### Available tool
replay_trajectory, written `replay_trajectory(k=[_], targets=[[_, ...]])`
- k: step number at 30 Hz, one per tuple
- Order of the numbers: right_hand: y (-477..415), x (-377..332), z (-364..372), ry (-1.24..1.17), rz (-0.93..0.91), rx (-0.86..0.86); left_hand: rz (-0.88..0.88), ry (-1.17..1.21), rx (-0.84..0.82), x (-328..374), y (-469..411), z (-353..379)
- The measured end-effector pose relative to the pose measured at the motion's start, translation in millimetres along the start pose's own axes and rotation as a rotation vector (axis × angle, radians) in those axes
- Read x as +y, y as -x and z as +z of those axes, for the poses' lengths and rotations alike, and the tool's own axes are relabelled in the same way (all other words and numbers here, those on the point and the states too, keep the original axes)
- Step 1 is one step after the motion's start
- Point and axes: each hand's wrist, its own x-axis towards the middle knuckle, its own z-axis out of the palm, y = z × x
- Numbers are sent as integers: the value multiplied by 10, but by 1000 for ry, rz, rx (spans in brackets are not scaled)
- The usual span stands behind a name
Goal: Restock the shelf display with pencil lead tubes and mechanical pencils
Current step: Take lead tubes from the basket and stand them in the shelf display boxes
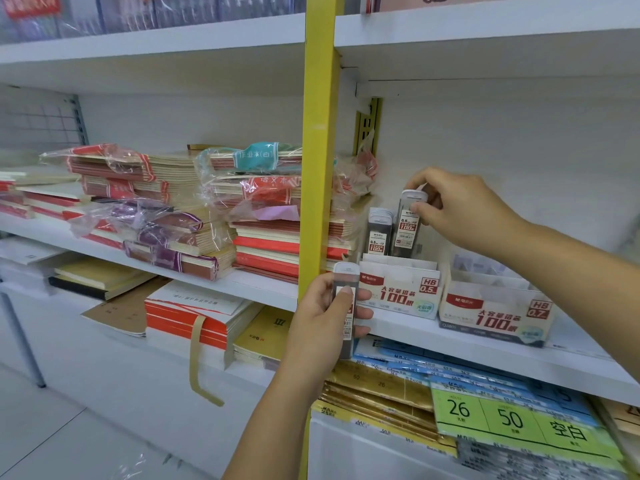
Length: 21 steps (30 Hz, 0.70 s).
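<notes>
**Head camera: lead tube poised at the 0.5 box**

Head view shows the right hand (pixel 460 209) pinching the white cap of a lead tube (pixel 406 230) between thumb and curled fingers. The tube is upright, its lower end at the back of the 0.5 box (pixel 398 292), just beside the standing tubes (pixel 378 233). Whether it has bottomed out in its slot cannot be told; the cardboard dividers hide the foot.

The left hand (pixel 322 317) is wrapped round a spare tube (pixel 346 292), thumb across its face, in front of the yellow post (pixel 318 133) and just left of the box. It may hold more than one; the fingers hide that.

The step in hand looks to be filling the 0.5 box tube by tube. The next move likely calls for pressing this tube straight down into its slot and letting go. The spare tube would then pass across to the right hand, label facing out like its neighbours.

Both boxes sit on the white shelf (pixel 485 344):
- The 0.5 box holds a short row of tubes at the back left, and its front slots look bare.
- The 0.7 box (pixel 495 313), just to its right, shows only dividers and no tubes.

No mechanical pencils show, so by my reckoning most of the restocking is ahead.
</notes>
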Motion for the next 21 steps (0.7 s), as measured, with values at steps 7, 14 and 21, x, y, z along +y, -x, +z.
replay_trajectory(k=[7,14,21], targets=[[-14,181,-253,10,49,84,1,9,-18,-12,2,11],[-5,242,-83,38,85,-64,3,36,-17,-10,6,50],[-65,371,87,116,121,-17,6,48,-15,-5,17,43]])
